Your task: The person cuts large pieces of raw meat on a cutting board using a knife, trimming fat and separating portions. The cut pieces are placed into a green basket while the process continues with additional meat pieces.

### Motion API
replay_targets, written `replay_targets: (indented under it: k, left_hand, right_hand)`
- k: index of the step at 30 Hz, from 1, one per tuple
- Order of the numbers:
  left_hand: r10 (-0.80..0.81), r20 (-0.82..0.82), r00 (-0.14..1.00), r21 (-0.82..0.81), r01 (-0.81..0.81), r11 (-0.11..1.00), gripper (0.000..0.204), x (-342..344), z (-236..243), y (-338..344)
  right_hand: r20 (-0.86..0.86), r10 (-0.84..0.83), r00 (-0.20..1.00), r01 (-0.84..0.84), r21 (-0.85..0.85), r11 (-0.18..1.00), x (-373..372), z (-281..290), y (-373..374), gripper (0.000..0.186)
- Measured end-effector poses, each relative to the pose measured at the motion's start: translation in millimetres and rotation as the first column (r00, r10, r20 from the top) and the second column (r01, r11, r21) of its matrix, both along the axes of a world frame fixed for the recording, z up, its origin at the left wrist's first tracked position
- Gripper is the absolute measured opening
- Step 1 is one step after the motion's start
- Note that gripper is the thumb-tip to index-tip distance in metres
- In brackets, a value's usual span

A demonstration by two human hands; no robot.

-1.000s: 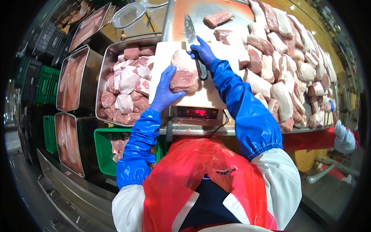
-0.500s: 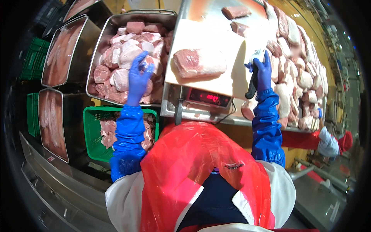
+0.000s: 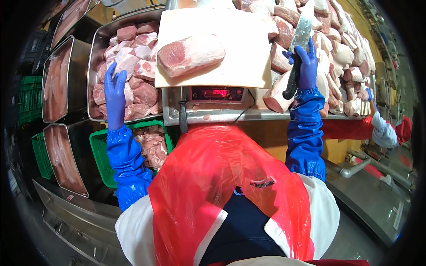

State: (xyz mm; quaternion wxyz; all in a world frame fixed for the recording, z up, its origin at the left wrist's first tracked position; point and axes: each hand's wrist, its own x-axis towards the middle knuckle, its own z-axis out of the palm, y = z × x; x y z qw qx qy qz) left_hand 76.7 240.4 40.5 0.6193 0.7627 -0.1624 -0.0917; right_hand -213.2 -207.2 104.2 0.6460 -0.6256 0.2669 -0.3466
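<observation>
A pale pink slab of meat (image 3: 191,55) lies on the white cutting board (image 3: 248,71), which rests over a scale with a red-lit display (image 3: 217,93). My left hand (image 3: 115,97) in a blue glove is open and empty at the steel tray of meat chunks (image 3: 91,75), left of the board. My right hand (image 3: 306,64), also gloved blue, grips the black handle of a knife (image 3: 301,31), blade pointing away from me, over the many pieces of meat (image 3: 341,57) to the board's right. A black-handled tool (image 3: 183,116) lies at the scale's left.
A green basket of meat trimmings (image 3: 100,155) sits below the left tray. Two long steel containers (image 3: 75,159) and green crates (image 3: 29,104) stand farther left. At the far right a co-worker's white sleeve (image 3: 384,128) reaches to the meat table's edge. Metal pipes (image 3: 357,168) are below.
My left hand let go of the slab and moved left to the tray, opening. My right hand carried the knife rightward off the board. The slab now lies crosswise; the view has shifted.
</observation>
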Motion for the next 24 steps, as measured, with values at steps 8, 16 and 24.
replay_targets:
  k: [8, 16, 24]
  left_hand:
    - [-0.189, 0.317, 0.93, 0.19, 0.133, 0.973, 0.057, 1.7, -102.6, -6.9]
    - [0.258, -0.184, 0.949, -0.513, -0.316, 0.798, 0.091, -66.1, -52.8, 30.1]
    - [0.074, -0.271, 0.96, 0.143, -0.036, 0.989, 0.062, 56.8, -156.7, 93.5]
  right_hand:
    - [0.15, 0.442, 0.884, -0.467, 0.305, 0.83, 167.5, -89.2, 92.6, 0.049]
    - [0.16, 0.75, 0.642, -0.759, 0.271, 0.592, 194.8, -29.2, 271.8, 0.076]
    - [-0.042, 0.546, 0.837, -0.532, 0.169, 0.829, 93.4, 0.6, 166.4, 0.074]
